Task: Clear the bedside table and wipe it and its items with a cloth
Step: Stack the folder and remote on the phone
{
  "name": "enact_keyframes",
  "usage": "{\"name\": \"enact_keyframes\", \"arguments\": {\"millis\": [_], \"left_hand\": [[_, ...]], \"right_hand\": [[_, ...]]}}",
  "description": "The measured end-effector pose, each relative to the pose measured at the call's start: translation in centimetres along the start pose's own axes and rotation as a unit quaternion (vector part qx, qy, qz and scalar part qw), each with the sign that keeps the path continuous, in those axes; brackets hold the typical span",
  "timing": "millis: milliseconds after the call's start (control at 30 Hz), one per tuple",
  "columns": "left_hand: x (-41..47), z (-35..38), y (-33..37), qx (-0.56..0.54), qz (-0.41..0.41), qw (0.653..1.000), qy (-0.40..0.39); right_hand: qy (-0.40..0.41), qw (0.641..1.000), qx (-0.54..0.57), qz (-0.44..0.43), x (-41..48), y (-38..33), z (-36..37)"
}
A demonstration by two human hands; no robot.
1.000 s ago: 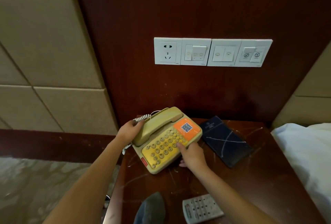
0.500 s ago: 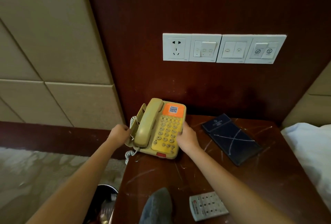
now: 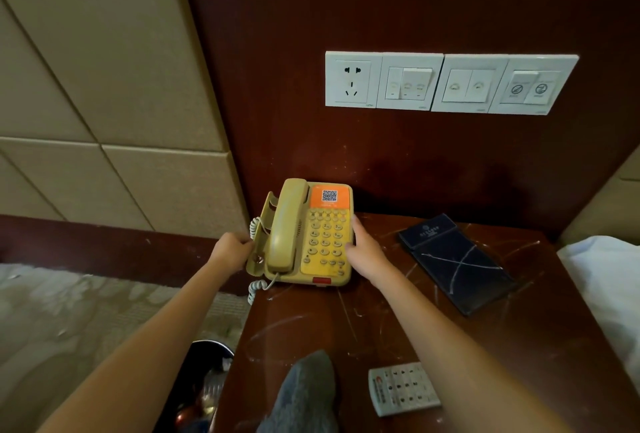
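Resting at the back left corner of a scratched, glossy dark-red wooden bedside table (image 3: 398,335): beige and yellow plastic telephone (image 3: 304,235). Clamping its sides, left hand (image 3: 232,247) and right hand (image 3: 363,250), arms outstretched. Lying nearer: crumpled grey cloth (image 3: 304,394).

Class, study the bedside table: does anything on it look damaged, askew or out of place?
Yes. The tabletop is crossed with pale scratches, and the dark folder bears an X-shaped scuff and lies at an angle. The telephone sits square.
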State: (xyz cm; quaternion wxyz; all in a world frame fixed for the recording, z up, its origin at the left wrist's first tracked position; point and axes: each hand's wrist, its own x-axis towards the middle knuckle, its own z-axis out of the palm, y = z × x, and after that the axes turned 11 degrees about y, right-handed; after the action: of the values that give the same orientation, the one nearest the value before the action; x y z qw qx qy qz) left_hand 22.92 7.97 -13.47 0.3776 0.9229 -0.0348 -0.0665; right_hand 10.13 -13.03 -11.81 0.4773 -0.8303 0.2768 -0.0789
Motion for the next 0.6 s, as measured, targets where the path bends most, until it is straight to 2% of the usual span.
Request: {"name": "enact_keyframes", "arguments": {"millis": [67,133,233,300,367,467,500,533,600], "left_hand": [[0.0,0.2,0.1,0.026,-0.005,1.0,-0.001],[-0.1,0.4,1.0,0.07,-0.006,0.997,0.008],[-1.0,0.7,3.4,0.101,0.008,0.989,0.109],[-2.4,1.5,6.2,0.043,0.071,0.982,0.169],[-4.5,2.6,9.2,-0.014,0.158,0.97,0.185],[-8.0,5.3,13.1,-0.071,0.272,0.949,0.144],[-9.0,6.6,14.0,-0.08,0.282,0.949,0.117],[-9.9,8.2,14.8,-0.093,0.257,0.959,0.069],[-11.6,11.2,16.1,-0.122,0.106,0.983,-0.088]], "right_hand": [[0.006,0.999,-0.031,-0.022,-0.2,0.3,-0.8],[0.048,0.993,-0.091,-0.05,-0.4,1.2,-2.3],[0.124,0.976,-0.17,-0.047,-0.5,3.2,-6.1],[0.163,0.96,-0.225,-0.028,-0.7,4.8,-9.1],[0.174,0.948,-0.266,0.001,-1.1,6.4,-11.7],[0.177,0.936,-0.297,0.059,-2.1,9.1,-14.9],[0.176,0.934,-0.302,0.075,-2.4,9.9,-15.7],[0.177,0.933,-0.302,0.09,-2.7,10.8,-16.4],[0.173,0.931,-0.299,0.117,-3.1,12.1,-17.3]]}}
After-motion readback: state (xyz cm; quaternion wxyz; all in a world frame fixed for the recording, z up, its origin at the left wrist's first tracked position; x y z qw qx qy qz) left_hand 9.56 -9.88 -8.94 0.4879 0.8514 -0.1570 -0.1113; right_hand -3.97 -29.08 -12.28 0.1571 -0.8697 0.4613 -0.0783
